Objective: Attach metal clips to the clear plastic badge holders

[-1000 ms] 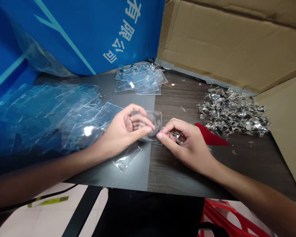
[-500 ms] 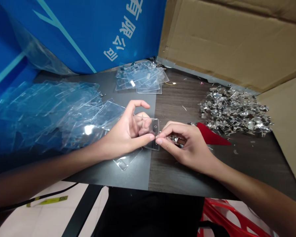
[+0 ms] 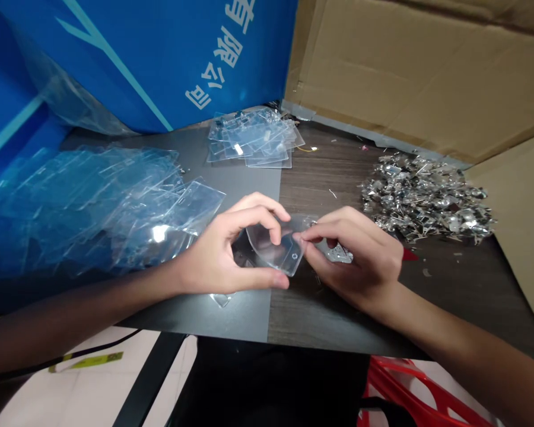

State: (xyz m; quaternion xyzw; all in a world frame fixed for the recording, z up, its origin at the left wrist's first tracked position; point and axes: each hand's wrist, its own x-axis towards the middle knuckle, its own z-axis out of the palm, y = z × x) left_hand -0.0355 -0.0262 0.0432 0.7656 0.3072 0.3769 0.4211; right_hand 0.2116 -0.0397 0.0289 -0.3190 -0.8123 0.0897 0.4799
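Observation:
My left hand curls around a clear plastic badge holder, bowing the sheet between thumb and fingers. A punched round hole shows near its lower right edge. My right hand pinches the holder's upper right corner with thumb and fingertips. A small silvery metal clip shows below those fingers, partly hidden, and I cannot tell whether it is held. A loose clear holder lies mostly hidden under my left hand.
Stacked clear holders spread left, with a smaller stack at the back. A heap of silvery metal clips lies right, beside a red felt scrap. Blue packaging and cardboard wall the desk's back.
The holder has turned and now bows in my left hand, with its hole lower right. My right hand has shifted right and rotated, and it covers more of the red felt.

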